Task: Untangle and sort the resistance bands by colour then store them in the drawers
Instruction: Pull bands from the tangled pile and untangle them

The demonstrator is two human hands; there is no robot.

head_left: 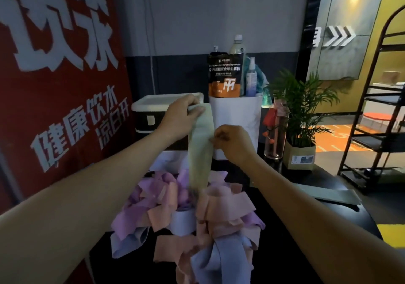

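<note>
A tall red wall panel with large white lettering filled the left side. Below it, the dark surface carried a tangled heap of purple, pink and lavender-blue resistance bands near its front edge. Behind the heap stood a white rectangular container holding a black and orange powder pouch and a clear spray bottle, with a small white drawer unit with dark fronts just to its left. A potted green palm in a tan box sat to the right, beside a pink-tinted clear bottle.

A pale green flat resistance band hung upright above the heap, its lower end reaching down into the tangle. A second grey-green band lay flat on the right of the surface, well apart from the heap.

The left hand had its grip pinched on the top end of the hanging band. The right hand had its grip pinched on the band's right edge, lower down.
</note>
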